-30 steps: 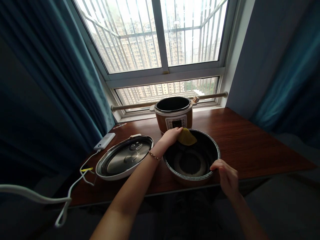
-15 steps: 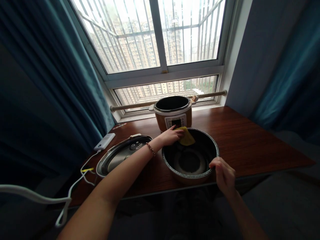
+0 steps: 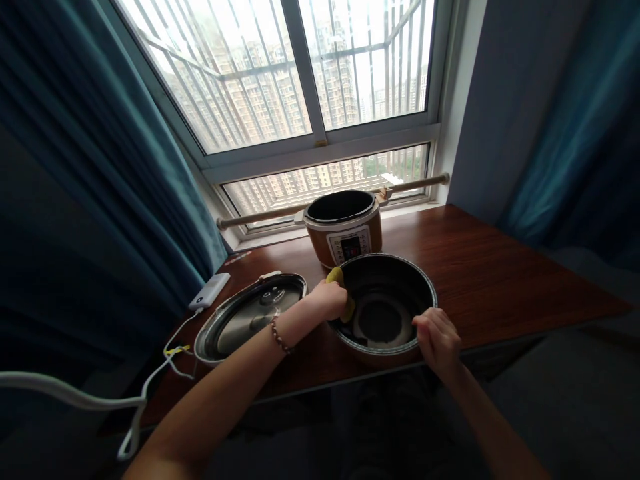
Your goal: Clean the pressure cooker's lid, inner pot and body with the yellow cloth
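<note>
A dark inner pot (image 3: 380, 320) with a pale speckled rim stands near the table's front edge. My left hand (image 3: 327, 300) is closed on a yellow cloth (image 3: 349, 311), which is folded over the pot's left rim and touches the inside wall. At the pot's right rim, my right hand (image 3: 439, 339) grips the edge with its fingers. Behind the pot is a brown and white electric cooker (image 3: 345, 233) with a control panel, its top uncovered. An oval lid (image 3: 250, 319) lies left of the pot, partly behind my left forearm.
A white power bank (image 3: 210, 291) with a white cable (image 3: 167, 367) lies at the table's left side. The wooden table (image 3: 480, 267) extends right. Behind the cooker are a rail (image 3: 420, 182) and a barred window. Blue curtains hang at both sides.
My left hand has moved with the yellow cloth from the pot's back rim to its left rim, leftward and nearer me. My right hand stays at the right rim.
</note>
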The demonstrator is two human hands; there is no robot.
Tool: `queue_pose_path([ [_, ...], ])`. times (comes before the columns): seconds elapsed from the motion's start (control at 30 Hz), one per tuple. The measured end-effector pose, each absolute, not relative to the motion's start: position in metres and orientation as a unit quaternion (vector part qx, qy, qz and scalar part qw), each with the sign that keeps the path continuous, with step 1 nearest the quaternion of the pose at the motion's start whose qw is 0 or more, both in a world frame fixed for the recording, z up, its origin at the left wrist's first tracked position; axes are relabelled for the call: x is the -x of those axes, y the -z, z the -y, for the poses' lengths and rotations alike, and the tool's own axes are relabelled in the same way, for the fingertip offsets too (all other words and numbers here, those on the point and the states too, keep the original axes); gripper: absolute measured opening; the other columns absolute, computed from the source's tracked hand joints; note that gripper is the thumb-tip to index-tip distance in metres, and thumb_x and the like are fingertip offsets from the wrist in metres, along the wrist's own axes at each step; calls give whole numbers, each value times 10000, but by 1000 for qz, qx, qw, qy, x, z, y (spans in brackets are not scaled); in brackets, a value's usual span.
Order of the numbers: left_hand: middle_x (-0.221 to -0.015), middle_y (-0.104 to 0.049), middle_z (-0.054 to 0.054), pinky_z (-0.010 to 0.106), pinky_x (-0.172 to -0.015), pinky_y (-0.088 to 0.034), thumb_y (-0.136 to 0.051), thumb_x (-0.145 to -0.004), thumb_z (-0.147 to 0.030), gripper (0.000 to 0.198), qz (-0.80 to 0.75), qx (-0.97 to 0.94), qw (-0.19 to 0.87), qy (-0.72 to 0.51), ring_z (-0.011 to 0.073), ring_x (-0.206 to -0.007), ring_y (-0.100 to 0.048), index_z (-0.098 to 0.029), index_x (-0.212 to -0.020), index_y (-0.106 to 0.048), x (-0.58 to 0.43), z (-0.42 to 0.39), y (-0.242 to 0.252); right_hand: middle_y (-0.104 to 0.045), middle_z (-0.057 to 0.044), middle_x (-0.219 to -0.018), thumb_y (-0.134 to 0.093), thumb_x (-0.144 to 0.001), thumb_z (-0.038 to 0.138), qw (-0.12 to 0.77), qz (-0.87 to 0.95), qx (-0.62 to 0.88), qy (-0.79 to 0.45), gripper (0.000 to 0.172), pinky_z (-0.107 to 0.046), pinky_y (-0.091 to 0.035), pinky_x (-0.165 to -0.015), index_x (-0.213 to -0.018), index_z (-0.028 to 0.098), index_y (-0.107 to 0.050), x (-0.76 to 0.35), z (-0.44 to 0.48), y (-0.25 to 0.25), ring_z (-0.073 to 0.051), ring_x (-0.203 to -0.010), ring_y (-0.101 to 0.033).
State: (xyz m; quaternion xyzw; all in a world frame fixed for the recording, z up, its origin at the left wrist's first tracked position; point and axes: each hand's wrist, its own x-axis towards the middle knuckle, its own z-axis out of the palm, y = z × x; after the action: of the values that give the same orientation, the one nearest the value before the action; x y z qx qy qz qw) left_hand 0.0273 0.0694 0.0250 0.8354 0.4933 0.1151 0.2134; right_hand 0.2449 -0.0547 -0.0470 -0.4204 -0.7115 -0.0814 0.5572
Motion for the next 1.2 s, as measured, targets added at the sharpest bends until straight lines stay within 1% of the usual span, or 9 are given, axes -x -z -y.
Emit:
queue_pose_path([
  [0.13, -633, -641, 111, 459, -762, -457, -599, -657, -135, 112, -480, -857, 183, 42, 315, -740, -631, -148, -546, -606, -27, -45, -47, -487, -21, -650, -406, -835, 91, 564, 707, 419, 77, 151, -312, -368, -625, -779, 190, -506, -245, 54, 50, -153, -646, -449],
  [0.33, -737, -662, 113, 364, -648, -469, -398, -817, -213, 222, -415, -898, 121, 85, 258, -679, -630, -179, -765, -611, -35, 7, -76, -472, -21, -646, -402, -836, 91, 556, 709, 427, 76, 155, -311, -356, -622, -773, 191, -502, -244, 54, 49, -152, -642, -436],
  [0.43, -713, -648, 67, 302, -602, -440, -333, -884, -298, 278, -374, -916, 144, 29, 210, -629, -612, -208, -820, -589, -40, 28, -85, -478, -22, -641, -401, -838, 96, 550, 711, 432, 76, 159, -312, -358, -627, -762, 192, -503, -244, 55, 47, -153, -638, -440],
  [0.67, -805, -674, 11, 221, -639, -459, -361, -892, -383, 312, -369, -851, 353, -125, 146, -725, -620, -218, -986, -609, -33, 28, -91, -501, -27, -638, -389, -856, 145, 513, 725, 456, 62, 193, -310, -373, -639, -730, 188, -528, -248, 58, 42, -157, -642, -462],
  [0.8, -990, -662, 48, 292, -808, -478, -414, -876, -353, 276, -485, -773, 264, -310, 184, -914, -618, -200, -1031, -583, -12, 15, -61, -573, -52, -735, -380, -884, 172, 499, 717, 486, 9, 205, -312, -411, -674, -815, 179, -572, -249, 64, 22, -168, -723, -524],
  [0.87, -1184, -582, 83, 353, -976, -391, -481, -842, -322, 319, -540, -724, 182, -388, 214, -1109, -531, -180, -1122, -535, -4, 11, -35, -613, -68, -794, -379, -899, 199, 490, 711, 505, -7, 222, -332, -426, -748, -850, 179, -595, -241, 66, 5, -192, -831, -558],
  [1.0, -1366, -407, 158, 414, -1078, -266, -546, -799, -379, 565, -607, -644, 194, -423, 258, -1292, -344, -128, -1276, -378, 1, 7, 19, -657, -88, -791, -361, -922, 329, 352, 758, 543, -82, 326, -317, -436, -735, -813, 173, -626, -203, 66, -31, -208, -836, -608],
  [1.1, -1379, -388, 157, 418, -1064, -294, -500, -824, -433, 577, -614, -606, 264, -431, 256, -1299, -337, -144, -1294, -331, 0, 3, 44, -674, -102, -769, -404, -879, 478, 162, 821, 522, -167, 393, -272, -406, -566, -882, 153, -625, -173, 62, -43, -211, -692, -633],
  [1.2, -1394, -366, 150, 399, -1065, -296, -460, -847, -436, 554, -605, -593, 283, -450, 239, -1301, -336, -154, -1299, -308, -1, 2, 52, -678, -111, -765, -477, -831, 480, 69, 858, 479, -172, 389, -251, -338, -481, -923, 134, -628, -163, 55, -42, -204, -610, -618],
])
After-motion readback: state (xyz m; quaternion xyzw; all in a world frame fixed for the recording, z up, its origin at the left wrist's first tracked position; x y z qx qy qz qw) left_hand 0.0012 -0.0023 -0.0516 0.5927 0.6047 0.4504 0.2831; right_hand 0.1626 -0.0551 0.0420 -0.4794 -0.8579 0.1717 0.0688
